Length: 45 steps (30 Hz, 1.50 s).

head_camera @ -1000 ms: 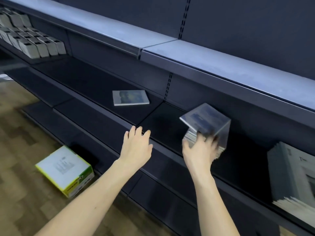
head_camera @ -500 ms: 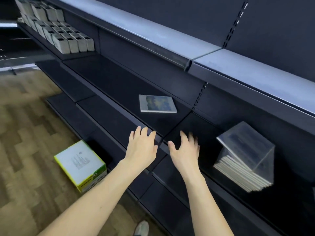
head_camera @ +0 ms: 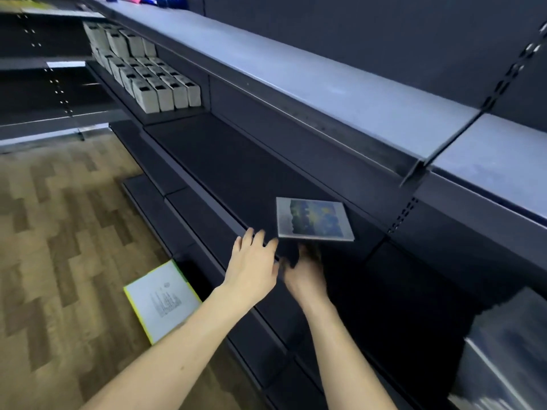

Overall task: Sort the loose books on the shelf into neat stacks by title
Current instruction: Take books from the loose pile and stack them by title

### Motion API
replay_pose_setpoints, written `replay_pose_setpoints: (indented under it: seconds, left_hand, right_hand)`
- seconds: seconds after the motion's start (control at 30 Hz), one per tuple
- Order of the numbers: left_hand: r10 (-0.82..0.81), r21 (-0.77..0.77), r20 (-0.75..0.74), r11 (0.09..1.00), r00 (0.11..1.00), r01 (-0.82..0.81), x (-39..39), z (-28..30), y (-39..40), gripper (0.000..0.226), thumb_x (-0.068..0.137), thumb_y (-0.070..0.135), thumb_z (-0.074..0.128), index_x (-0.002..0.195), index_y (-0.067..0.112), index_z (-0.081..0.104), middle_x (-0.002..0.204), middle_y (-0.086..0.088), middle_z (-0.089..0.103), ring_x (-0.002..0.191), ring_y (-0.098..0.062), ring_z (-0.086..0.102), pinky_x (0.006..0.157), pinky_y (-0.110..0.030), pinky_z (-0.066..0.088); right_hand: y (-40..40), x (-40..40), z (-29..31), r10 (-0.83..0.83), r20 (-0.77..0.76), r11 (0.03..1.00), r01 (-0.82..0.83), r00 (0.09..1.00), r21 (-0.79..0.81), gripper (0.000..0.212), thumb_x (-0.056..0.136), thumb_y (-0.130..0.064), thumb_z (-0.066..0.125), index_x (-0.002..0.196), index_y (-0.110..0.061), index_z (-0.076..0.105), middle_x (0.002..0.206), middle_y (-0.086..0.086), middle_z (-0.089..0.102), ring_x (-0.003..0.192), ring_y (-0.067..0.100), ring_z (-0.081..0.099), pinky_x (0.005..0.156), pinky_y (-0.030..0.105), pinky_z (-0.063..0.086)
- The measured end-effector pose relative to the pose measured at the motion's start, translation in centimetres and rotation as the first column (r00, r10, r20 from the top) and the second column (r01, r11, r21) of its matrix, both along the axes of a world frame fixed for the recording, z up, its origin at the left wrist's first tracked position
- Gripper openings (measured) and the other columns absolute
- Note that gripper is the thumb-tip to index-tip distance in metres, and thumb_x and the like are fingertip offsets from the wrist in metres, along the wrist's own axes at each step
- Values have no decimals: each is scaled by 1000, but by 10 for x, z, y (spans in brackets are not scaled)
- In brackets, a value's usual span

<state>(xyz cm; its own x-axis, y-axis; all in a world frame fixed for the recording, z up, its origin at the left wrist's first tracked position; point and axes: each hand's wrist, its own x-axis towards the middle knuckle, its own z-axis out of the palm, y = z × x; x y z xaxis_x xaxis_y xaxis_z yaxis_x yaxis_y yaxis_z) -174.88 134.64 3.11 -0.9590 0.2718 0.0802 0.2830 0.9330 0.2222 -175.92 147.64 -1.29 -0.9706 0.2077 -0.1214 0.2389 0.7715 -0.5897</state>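
Books are partly sorted: a stack point(head_camera: 503, 359) sits at lower right, while one loose book point(head_camera: 313, 218) lies flat on the shelf point(head_camera: 236, 161) at centre frame. Both hands, left hand point(head_camera: 254, 261) and right hand point(head_camera: 305, 272), reach it with relaxed, empty fingers, closer than half a second ago.

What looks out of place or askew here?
A flat white box with a yellow-green edge lies on the wooden floor at the foot of the dark metal shelving, turned at an angle. One thin book with a blue-and-yellow cover lies alone on the shelf, skewed to its front edge.
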Motion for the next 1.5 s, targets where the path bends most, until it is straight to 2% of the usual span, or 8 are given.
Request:
replay_pose_setpoints:
  seconds: [0.27, 0.43, 0.57, 0.73, 0.83, 1.1, 1.3, 1.5]
  left_hand:
    - [-38, 59, 41, 998, 998, 35, -58, -18, -15, 46, 99, 30, 45, 143, 20, 42, 149, -8, 35, 146, -32, 15, 117, -43, 20]
    - [-128, 56, 80, 991, 988, 124, -96, -28, -29, 47, 100, 30, 40, 146, 24, 38, 150, -7, 35, 145, -33, 18, 117, -42, 21]
    - [-215, 59, 96, 976, 972, 210, -121, -31, -38, 53, 100, 29, 40, 152, 25, 28, 146, -9, 39, 142, -34, 24, 115, -41, 23]
    - [-273, 49, 141, 962, 952, 269, -144, -32, -37, 57, 101, 32, 39, 154, 18, 22, 157, -16, 22, 144, -35, 20, 115, -43, 27]
    - [-273, 24, 172, 962, 946, 273, -148, -33, -32, 62, 102, 38, 37, 155, 18, 13, 159, -15, 15, 145, -36, 18, 112, -45, 30]
    - [-378, -14, 222, 920, 899, 391, -104, -49, 5, 61, 97, 44, 44, 147, 15, 28, 136, -17, 40, 119, -36, 39, 91, -42, 45]
    - [-404, -45, 207, 906, 891, 421, -71, -54, 11, 57, 96, 39, 52, 145, 16, 34, 137, -14, 39, 121, -32, 36, 94, -37, 42]
    - [-433, 196, 292, 900, 853, 390, -47, -52, 0, 56, 92, 25, 60, 142, 20, 38, 143, -11, 32, 124, -31, 34, 96, -33, 41]
  right_hand:
    - [-20, -61, -8, -106, 48, 981, 97, 993, 168, 76, 96, -60, 45, 158, -36, 10, 167, 3, -7, 147, 33, 21, 112, 47, 27]
    - [-37, -86, -21, -284, -19, 920, 278, 959, 277, 64, 90, -70, 44, 145, -37, 43, 164, 2, 19, 136, 34, 28, 105, 47, 28]
    - [-43, -88, -30, -355, -152, 879, 385, 922, 281, 34, 96, -44, 57, 126, -30, 62, 151, -1, 45, 125, 39, 41, 98, 49, 35]
    - [-42, -66, -39, -456, -330, 874, 486, 827, 10, 20, 102, -21, 50, 102, -13, 69, 111, 7, 68, 106, 31, 59, 88, 36, 45]
    - [-37, -40, -39, -482, -305, 875, 471, 821, -114, 21, 104, -17, 48, 109, -10, 67, 113, 5, 66, 108, 24, 58, 86, 21, 40]
    - [-52, 30, -42, -781, -329, 585, 806, 531, -89, 29, 100, -24, 45, 119, -10, 63, 117, 6, 65, 115, 27, 57, 99, 40, 46]
    - [-40, 27, -19, -792, -85, 605, 796, 605, 27, 72, 99, -34, 51, 158, -9, 18, 159, 7, 33, 146, 27, 28, 117, 40, 28]
    - [-33, 43, -8, -822, -54, 569, 822, 567, -36, 51, 95, -27, 58, 139, -3, 48, 133, 17, 52, 116, 35, 53, 93, 36, 44]
